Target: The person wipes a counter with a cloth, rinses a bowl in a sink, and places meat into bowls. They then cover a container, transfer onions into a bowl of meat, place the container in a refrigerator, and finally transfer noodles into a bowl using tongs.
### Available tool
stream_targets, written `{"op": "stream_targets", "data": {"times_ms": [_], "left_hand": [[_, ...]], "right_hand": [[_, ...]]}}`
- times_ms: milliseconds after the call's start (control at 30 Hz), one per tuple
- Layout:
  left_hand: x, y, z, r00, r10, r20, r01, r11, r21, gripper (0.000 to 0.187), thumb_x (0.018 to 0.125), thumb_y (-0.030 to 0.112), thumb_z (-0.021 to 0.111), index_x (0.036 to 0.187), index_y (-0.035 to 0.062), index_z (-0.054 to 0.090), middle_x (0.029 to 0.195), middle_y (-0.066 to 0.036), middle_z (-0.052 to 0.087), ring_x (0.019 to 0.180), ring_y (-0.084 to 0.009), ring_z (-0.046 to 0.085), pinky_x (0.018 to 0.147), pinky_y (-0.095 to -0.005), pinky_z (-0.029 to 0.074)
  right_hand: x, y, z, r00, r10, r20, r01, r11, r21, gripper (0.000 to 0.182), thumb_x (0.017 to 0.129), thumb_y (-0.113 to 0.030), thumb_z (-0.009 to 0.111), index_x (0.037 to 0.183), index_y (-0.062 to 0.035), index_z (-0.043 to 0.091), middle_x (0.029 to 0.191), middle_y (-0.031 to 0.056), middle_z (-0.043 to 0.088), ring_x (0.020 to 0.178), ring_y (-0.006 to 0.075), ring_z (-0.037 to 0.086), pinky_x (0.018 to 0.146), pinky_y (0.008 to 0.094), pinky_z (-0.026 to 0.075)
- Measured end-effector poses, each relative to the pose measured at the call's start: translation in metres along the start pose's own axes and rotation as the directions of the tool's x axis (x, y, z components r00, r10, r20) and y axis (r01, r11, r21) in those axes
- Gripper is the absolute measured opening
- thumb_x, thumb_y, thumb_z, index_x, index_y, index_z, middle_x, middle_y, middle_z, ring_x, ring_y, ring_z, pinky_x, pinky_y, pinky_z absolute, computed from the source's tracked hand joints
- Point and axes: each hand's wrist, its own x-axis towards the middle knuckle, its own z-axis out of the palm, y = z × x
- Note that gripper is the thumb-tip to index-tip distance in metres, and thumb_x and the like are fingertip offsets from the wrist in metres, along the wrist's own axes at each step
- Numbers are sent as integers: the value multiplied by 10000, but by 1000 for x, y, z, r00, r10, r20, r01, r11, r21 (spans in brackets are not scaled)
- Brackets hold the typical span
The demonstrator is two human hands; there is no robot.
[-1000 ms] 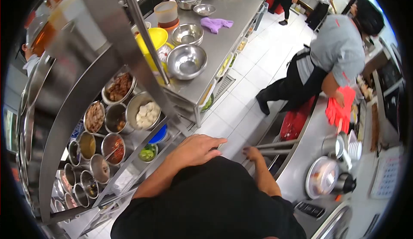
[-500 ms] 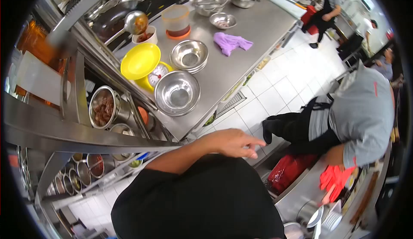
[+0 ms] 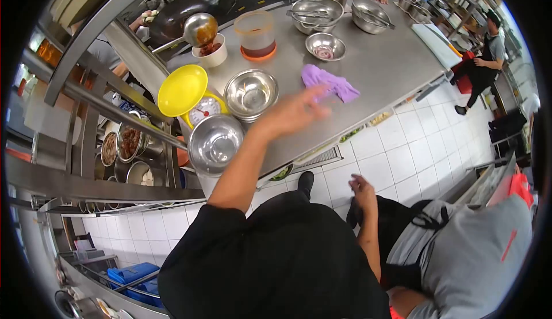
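Observation:
My left hand (image 3: 296,112) reaches over the steel counter with its fingers spread, somewhat blurred and holding nothing. Its fingertips overlap the near edge of a crumpled purple cloth (image 3: 329,82) in this view. Beside the wrist stand a stack of steel bowls (image 3: 251,93) and another steel bowl (image 3: 217,145). My right hand (image 3: 363,191) hangs low over the floor on my right side, fingers loosely bent and apart, with nothing seen in them. It is close to a co-worker's dark trousers.
A yellow kitchen scale (image 3: 183,91), a plastic tub (image 3: 255,36), a ladle (image 3: 200,30) and more steel bowls (image 3: 315,14) stand on the counter (image 3: 385,54). A co-worker in grey (image 3: 483,256) is close on my right. Steel shelving (image 3: 86,181) rises at left.
My left hand has moved from over the floor to above the counter near the purple cloth. My right hand has come into view. My view has turned, and the grey-clad co-worker now appears lower.

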Motion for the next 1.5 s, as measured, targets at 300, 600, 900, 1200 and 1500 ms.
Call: {"op": "stream_targets", "data": {"times_ms": [300, 600, 900, 1200, 1500], "left_hand": [[149, -154, -148, 570, -431, -699, 295, 902, -315, 695, 966, 369, 520, 1473, -30, 260, 1106, -222, 646, 782, -241, 699, 641, -320, 556], [190, -187, -182, 444, -557, -702, 315, 830, -460, 497, 934, 265, 460, 1278, -91, 416, 994, -241, 655, 608, -248, 687, 488, -338, 566], [186, -122, -129, 394, -717, -576, 462, 696, -550, 286, 918, 157, 446, 1180, 42, 465, 859, -141, 609, 583, -202, 632, 499, -342, 553], [171, -79, -70, 351, -711, -610, 457, 698, -551, 433, 928, 169, 536, 1342, 47, 496, 844, -108, 625, 486, -182, 586, 478, -318, 530], [149, -19, -88, 373, -686, -624, 510, 714, -480, 490, 899, 107, 507, 1380, 28, 460, 817, -114, 633, 527, -190, 621, 473, -313, 514]], "right_hand": [[167, -166, -55, 628, -778, 23, 756, 602, -259, 426, 831, -196, 730, 1246, -154, 641, 1389, 170, 521, 1251, 419, 489, 1020, 468, 434], [304, -126, -61, 565, -810, 155, 813, 516, -269, 301, 839, -260, 695, 1119, -151, 717, 1369, 107, 552, 1331, 345, 452, 1082, 505, 365], [435, -61, -197, 558, -821, 115, 829, 551, -93, 151, 748, -35, 684, 896, -65, 673, 1128, 157, 648, 1152, 366, 562, 1016, 435, 431], [393, -92, -203, 456, -876, 156, 807, 333, -487, 176, 787, -115, 683, 948, -45, 670, 1122, 158, 654, 1131, 362, 571, 954, 439, 450], [370, -169, -51, 449, -775, 443, 860, 510, 20, 421, 913, -304, 586, 1264, -71, 576, 1201, 229, 614, 1043, 361, 633, 867, 487, 500]]}}
